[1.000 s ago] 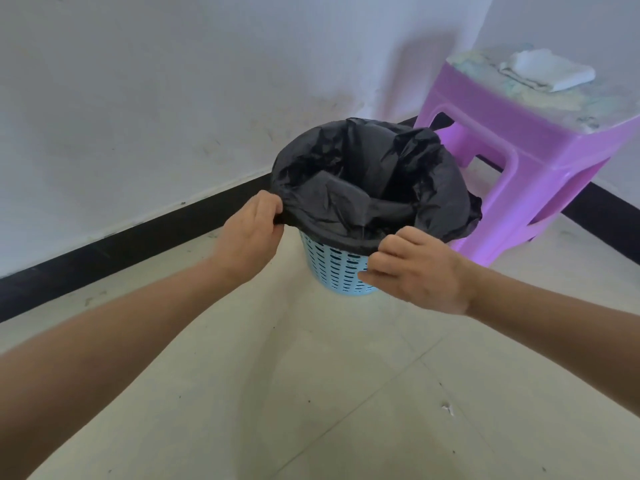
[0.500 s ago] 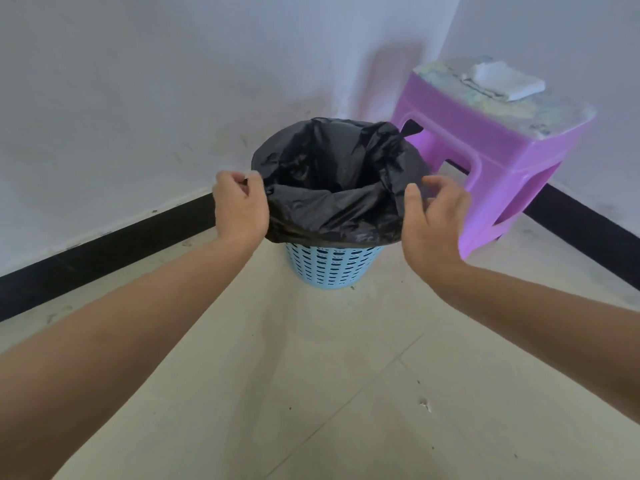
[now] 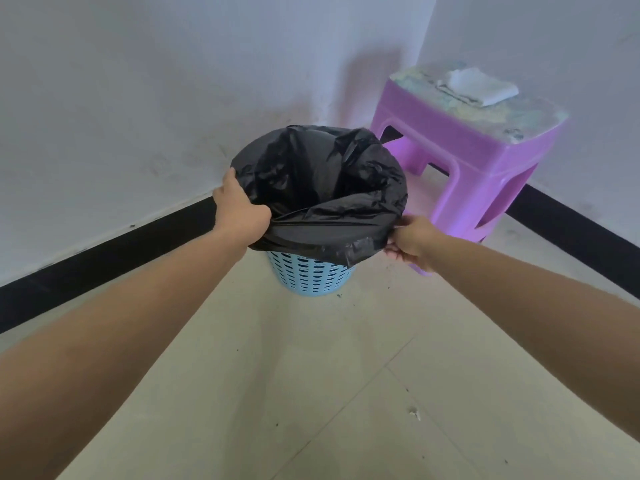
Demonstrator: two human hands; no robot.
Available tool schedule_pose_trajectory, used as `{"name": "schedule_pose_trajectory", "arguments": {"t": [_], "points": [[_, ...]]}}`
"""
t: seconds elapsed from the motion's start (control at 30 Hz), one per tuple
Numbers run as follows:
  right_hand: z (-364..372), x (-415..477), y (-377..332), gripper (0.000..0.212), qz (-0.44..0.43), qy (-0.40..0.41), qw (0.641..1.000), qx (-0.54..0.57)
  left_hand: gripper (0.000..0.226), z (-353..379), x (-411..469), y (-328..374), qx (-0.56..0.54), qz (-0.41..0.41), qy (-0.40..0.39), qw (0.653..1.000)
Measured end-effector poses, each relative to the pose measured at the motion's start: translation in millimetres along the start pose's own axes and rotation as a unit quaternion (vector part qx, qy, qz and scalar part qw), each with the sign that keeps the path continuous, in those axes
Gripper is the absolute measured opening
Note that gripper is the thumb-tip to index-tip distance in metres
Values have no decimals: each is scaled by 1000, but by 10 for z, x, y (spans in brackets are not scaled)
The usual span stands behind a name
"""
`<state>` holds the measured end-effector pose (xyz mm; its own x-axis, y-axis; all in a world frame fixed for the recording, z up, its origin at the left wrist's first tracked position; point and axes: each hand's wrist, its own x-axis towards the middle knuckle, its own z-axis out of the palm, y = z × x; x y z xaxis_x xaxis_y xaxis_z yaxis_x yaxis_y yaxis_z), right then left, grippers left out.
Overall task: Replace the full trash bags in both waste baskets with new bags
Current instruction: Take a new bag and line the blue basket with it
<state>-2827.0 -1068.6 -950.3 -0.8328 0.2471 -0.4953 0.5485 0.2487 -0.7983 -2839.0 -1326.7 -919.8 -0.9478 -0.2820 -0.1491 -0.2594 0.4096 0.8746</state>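
A light blue slotted waste basket [image 3: 311, 277] stands on the floor in the room's corner. A black trash bag [image 3: 322, 188] lines it, its mouth wide and its edge folded down over the rim. My left hand [image 3: 239, 209] grips the bag's edge at the left side of the rim. At the right front, my right hand [image 3: 412, 242] pinches the folded edge, which is pulled taut between the two hands. The inside of the bag is dark, so I cannot tell what it holds.
A purple plastic stool [image 3: 474, 157] stands right behind the basket, against the right wall, with a folded white cloth [image 3: 481, 86] on its top. White walls with a black baseboard [image 3: 104, 258] meet in the corner. Pale floor tiles [image 3: 311, 393] stretch toward me.
My right hand has dropped from the bag's right side and closed on the folded edge at the right front. The left hand slid along the left rim. The edge now stretches taut.
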Motion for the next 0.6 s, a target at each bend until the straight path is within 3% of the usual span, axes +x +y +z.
{"name": "schedule_pose_trajectory", "arguments": {"t": [0.03, 0.1, 0.13, 0.2, 0.27, 0.33, 0.4, 0.47, 0.53, 0.6], "points": [[-54, 25, -44, 25, -1, 8, 1000, -29, 83, -13, 23, 8, 5, 0, -1, 1000], [-163, 64, -149, 45, -26, 93, 992, -82, 81, -51, 69, 17, 19, -1, -4, 1000], [-210, 39, -239, 51, -66, 158, 981, -94, 81, -72, 90, 22, 28, -1, -7, 1000], [-209, -47, -481, 48, -229, 254, 934, -102, 82, -103, 119, 16, 50, 0, -19, 999], [-116, -77, -742, 44, -407, 259, 858, -177, 86, -124, 128, 6, 61, 6, -31, 998], [82, -25, -890, 49, -501, 159, 790, -315, 89, -131, 123, -28, 63, 21, -37, 997], [342, 89, -869, 61, -454, 25, 714, -532, 83, -129, 106, -64, 45, 32, -32, 998], [563, 103, -759, 58, -306, -71, 637, -704, 65, -129, 102, -82, -5, 24, -22, 999], [615, 103, -705, 48, -210, -117, 640, -730, 49, -151, 137, -91, -61, -8, -6, 998], [525, 109, -705, 43, -260, -105, 694, -663, 38, -199, 197, -90, -66, -23, 18, 997]]}}
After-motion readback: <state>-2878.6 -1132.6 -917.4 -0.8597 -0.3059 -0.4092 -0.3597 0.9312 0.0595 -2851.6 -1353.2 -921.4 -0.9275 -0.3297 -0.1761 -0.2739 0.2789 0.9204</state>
